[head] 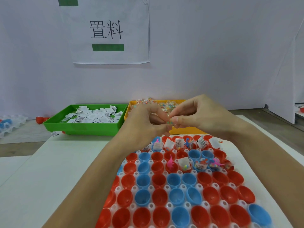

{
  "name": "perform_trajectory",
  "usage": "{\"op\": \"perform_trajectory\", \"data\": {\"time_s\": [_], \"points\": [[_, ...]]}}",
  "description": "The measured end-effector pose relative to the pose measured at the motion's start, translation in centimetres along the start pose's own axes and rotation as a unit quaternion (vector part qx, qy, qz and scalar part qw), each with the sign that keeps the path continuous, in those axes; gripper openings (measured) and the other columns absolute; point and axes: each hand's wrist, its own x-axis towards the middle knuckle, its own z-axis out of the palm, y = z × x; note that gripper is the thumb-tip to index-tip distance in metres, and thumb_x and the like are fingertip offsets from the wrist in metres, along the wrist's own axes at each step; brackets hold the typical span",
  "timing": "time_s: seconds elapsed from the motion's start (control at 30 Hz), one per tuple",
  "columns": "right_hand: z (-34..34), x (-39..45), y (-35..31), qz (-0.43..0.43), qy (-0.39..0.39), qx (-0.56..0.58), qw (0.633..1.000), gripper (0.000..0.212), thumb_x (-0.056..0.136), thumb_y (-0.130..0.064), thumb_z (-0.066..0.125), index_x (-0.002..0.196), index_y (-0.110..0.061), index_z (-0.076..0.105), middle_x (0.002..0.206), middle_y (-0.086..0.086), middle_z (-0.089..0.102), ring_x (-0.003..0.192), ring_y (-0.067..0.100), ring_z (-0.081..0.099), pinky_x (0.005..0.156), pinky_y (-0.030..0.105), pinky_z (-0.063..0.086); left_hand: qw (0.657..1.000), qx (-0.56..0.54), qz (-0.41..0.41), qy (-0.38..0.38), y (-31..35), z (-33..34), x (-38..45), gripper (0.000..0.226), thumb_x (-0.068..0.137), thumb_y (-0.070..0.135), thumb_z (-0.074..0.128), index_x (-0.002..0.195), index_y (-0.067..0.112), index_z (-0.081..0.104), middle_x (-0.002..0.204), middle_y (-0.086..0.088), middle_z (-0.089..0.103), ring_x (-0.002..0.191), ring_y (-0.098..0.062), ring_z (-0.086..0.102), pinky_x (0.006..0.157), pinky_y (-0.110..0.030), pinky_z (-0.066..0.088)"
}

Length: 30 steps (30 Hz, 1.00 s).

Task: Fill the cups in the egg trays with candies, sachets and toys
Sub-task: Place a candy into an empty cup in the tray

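A clear egg tray [135,176] holds rows of red and blue cups [174,180]. The far row and part of the third row carry white sachets [178,143], candy packets and small toys such as a pink one [171,163]. Above the tray's far edge, my left hand [144,122] and my right hand [200,114] meet. Together they pinch a small clear candy packet [170,122] with coloured beads between their fingertips.
A green bin [82,127] full of white sachets stands at the back left. A yellow bin [185,130] of candy packets sits behind my hands. One loose sachet [54,134] lies by the green bin. A white mat [49,170] covers the table.
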Motion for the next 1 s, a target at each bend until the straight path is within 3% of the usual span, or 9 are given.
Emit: {"op": "perform_trajectory", "data": {"time_s": [0.13,0.2,0.3,0.57,0.77,1.0], "points": [[-0.5,-0.2,-0.3,0.008,-0.091,-0.067,0.994,0.011,0.083,-0.014,0.079,0.090,-0.023,0.079,0.083,-0.006,0.078,0.080,0.008,0.074,0.076,0.018,0.058,0.995,0.040,-0.018,-0.084,-0.1,-1.7,-0.4,0.017,0.081,0.032,0.079,0.095,0.026,0.070,0.082,0.007,0.077,0.073,-0.008,0.072,0.070,-0.024,0.056],[-0.1,-0.4,-0.6,0.008,-0.148,-0.094,0.985,0.011,0.083,-0.014,0.079,0.091,-0.021,0.079,0.084,-0.007,0.078,0.082,0.007,0.074,0.082,0.021,0.058,0.998,0.032,-0.016,-0.056,-0.2,-2.5,-0.4,0.017,0.085,0.034,0.075,0.099,0.026,0.070,0.084,0.004,0.077,0.077,-0.012,0.073,0.075,-0.026,0.057],[1.1,-0.5,-0.8,0.005,-0.194,-0.140,0.971,0.011,0.082,-0.012,0.079,0.091,-0.020,0.079,0.082,-0.011,0.077,0.080,0.001,0.073,0.079,0.015,0.055,1.000,-0.006,-0.020,-0.008,-0.2,-3.3,-0.4,0.014,0.089,0.031,0.070,0.100,0.023,0.069,0.085,0.001,0.077,0.077,-0.015,0.074,0.066,-0.019,0.056],[3.0,-0.6,-0.8,0.024,-0.216,-0.235,0.947,0.012,0.083,-0.012,0.079,0.088,-0.023,0.080,0.078,-0.014,0.076,0.073,-0.006,0.069,0.066,0.013,0.055,1.000,-0.005,-0.013,-0.005,-0.1,-3.5,-0.4,0.013,0.091,0.030,0.066,0.103,0.024,0.067,0.086,0.002,0.077,0.076,-0.013,0.073,0.065,-0.017,0.056],[4.0,-0.7,-0.8,0.032,-0.221,-0.272,0.936,0.018,0.087,-0.005,0.072,0.090,-0.020,0.080,0.081,-0.009,0.076,0.073,0.000,0.070,0.072,0.026,0.061,1.000,-0.002,-0.007,-0.007,-0.2,-3.4,-0.3,0.014,0.092,0.031,0.066,0.105,0.025,0.067,0.085,0.003,0.077,0.076,-0.012,0.073,0.064,-0.016,0.053],[4.0,-0.9,-1.1,0.027,-0.225,-0.256,0.940,0.017,0.086,-0.007,0.073,0.089,-0.021,0.080,0.084,-0.010,0.076,0.076,0.000,0.070,0.073,0.024,0.061,1.000,0.007,0.003,-0.011,-0.3,-3.4,-0.3,0.013,0.092,0.033,0.066,0.103,0.027,0.067,0.085,0.005,0.077,0.076,-0.012,0.073,0.065,-0.018,0.056]]}}
